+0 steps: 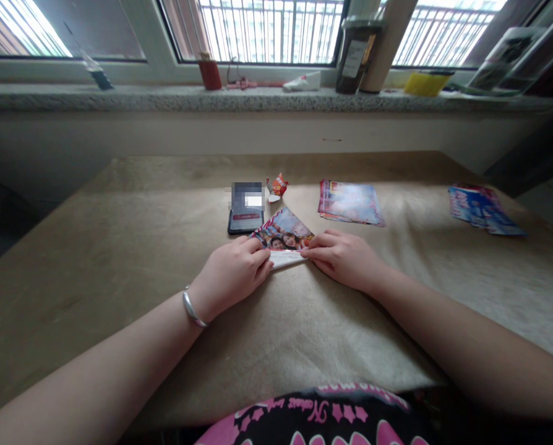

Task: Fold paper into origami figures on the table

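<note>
A sheet of printed paper [283,230], folded into a triangle with its point facing away, lies on the table in front of me. Along its near side shows a white strip. My left hand [239,267] grips the left corner, fingers curled and pressed on the paper. At the right corner, my right hand [344,256] pinches the paper between thumb and fingers. Just beyond the triangle lies a phone [245,219], partly blurred out, and beside it stands a small folded red-and-orange paper piece [277,186].
A stack of printed sheets [351,202] lies right of the phone. More blue-and-red printed papers [485,209] sit at the far right of the brown-covered table [119,247]. Behind, the stone windowsill [165,101] carries a red container [210,73], a dark jar [356,57] and a yellow item [426,83].
</note>
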A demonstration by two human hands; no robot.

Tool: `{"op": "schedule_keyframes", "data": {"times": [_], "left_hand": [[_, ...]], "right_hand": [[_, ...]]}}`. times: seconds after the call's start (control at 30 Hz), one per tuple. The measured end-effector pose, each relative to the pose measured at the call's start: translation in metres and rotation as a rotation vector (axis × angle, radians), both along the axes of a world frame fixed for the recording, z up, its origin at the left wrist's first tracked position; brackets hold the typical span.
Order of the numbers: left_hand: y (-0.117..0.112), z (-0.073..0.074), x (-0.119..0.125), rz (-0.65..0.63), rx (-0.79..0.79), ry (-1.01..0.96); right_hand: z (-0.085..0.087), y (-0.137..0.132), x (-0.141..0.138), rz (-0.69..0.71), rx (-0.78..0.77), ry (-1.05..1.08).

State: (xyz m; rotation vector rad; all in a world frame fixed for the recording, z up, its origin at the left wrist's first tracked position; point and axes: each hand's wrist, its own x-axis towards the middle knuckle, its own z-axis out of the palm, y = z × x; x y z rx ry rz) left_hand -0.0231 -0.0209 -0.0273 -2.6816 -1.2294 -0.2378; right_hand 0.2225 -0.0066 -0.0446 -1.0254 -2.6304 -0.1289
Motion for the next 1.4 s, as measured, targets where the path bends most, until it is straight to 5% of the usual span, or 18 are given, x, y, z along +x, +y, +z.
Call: {"op": "schedule_keyframes", "data": {"times": [0.3,1.4], "left_hand": [[-0.0004,-0.0065,0.0046,-0.179,0.009,-0.006],[-0.0043,-0.0057,0.0079,-0.135,-0.003,0.024]], "right_hand": [[0.0011,0.0006,-0.0023,0.008,0.024,-0.033],[0.0038,0.0028,0.0033,0.001,-0.033,-0.004]]}}
